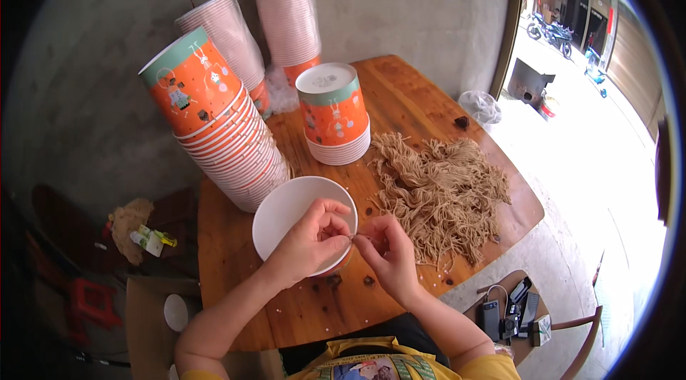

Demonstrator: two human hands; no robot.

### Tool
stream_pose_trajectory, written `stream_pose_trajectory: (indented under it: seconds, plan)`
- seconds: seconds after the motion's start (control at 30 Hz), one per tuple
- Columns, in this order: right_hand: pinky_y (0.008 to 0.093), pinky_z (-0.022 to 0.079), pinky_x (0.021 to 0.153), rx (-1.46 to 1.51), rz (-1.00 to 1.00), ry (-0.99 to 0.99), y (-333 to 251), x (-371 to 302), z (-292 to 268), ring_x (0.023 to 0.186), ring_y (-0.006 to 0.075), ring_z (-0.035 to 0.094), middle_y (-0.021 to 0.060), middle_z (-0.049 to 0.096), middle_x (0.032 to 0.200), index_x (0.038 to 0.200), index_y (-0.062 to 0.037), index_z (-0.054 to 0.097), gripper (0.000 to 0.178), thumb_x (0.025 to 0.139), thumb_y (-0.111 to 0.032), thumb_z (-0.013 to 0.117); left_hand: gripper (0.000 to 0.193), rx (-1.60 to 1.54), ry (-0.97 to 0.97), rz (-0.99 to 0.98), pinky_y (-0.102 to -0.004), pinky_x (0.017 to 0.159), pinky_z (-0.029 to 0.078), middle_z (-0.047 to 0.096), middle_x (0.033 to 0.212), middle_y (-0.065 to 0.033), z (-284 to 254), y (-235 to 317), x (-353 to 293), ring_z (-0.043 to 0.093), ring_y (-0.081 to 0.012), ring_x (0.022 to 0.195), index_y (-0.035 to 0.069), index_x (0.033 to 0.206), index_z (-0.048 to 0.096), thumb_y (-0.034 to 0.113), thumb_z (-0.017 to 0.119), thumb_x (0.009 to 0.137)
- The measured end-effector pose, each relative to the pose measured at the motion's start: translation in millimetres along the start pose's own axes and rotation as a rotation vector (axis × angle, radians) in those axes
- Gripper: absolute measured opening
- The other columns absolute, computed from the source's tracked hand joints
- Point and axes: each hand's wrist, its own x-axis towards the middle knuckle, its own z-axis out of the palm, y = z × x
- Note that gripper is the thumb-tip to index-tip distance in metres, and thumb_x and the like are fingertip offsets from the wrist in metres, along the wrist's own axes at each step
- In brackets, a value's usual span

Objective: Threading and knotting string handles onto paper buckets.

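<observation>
My left hand (309, 240) reaches over an upright paper bucket (275, 217) with a white inside. Its thumb and forefinger are pinched together near the bucket's right rim. Close against it, the fingertips of my right hand (391, 258) are pinched too. Whatever lies between the fingertips is too small to make out; it may be thin. To the right of the bucket spreads a loose pile of tan, string-like strands (443, 198). A short stack of upturned orange and green paper buckets (334, 119) stands behind.
A tall, leaning stack of buckets (207, 94) rises at the table's left. Two plastic-wrapped stacks (286, 15) stand by the wall. Below left is a cardboard box (146, 316). A stool (509, 287) at lower right holds a phone and other devices. Dark bits dot the wooden table (236, 273).
</observation>
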Motion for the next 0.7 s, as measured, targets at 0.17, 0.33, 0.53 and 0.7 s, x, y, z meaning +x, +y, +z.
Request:
stream_pose_trajectory:
  seconds: [0.17,0.33,0.53,0.7]
  plan:
    - [0.0271,0.047,0.052,-0.426,-0.439,-0.059,-4,11,-16,0.066,0.0143,0.056,0.0029,0.056,0.082,0.094,-0.0111,0.065,0.016,0.081,-0.003,0.072,0.034,-0.055,0.011,-0.061,-0.0259,0.081,0.049,0.060,0.096,-0.0067,1,0,2,0.059,-0.0110,0.089,0.000,0.121,0.043,0.000,0.061,0.092]
    - [0.0296,0.049,0.052,-0.639,-0.635,-0.144,-17,24,-24,0.067,0.0197,0.059,0.0030,0.055,0.082,0.092,-0.0107,0.067,0.017,0.077,-0.007,0.075,0.032,-0.031,0.034,-0.066,-0.0251,0.078,0.050,0.061,0.094,-0.0075,3,-2,2,0.060,-0.0110,0.087,0.000,0.119,0.043,0.000,0.061,0.092]
    - [0.0282,0.048,0.055,-0.542,-0.222,-0.346,-28,40,-25,0.065,0.0165,0.059,0.0011,0.056,0.077,0.089,-0.0073,0.067,0.011,0.082,-0.016,0.071,0.030,0.174,0.059,0.027,-0.0260,0.076,0.051,0.061,0.092,-0.0073,9,3,-1,0.061,-0.0106,0.084,0.001,0.118,0.043,0.000,0.060,0.092]
    - [0.0186,0.032,0.049,0.210,0.776,-0.585,-32,61,-41,0.060,0.0012,0.044,-0.0068,0.053,0.074,0.091,-0.0084,0.063,0.017,0.093,-0.025,0.062,0.029,0.144,0.063,0.056,-0.0258,0.077,0.051,0.061,0.094,-0.0072,9,1,-3,0.061,-0.0106,0.085,0.000,0.116,0.043,0.000,0.059,0.093]
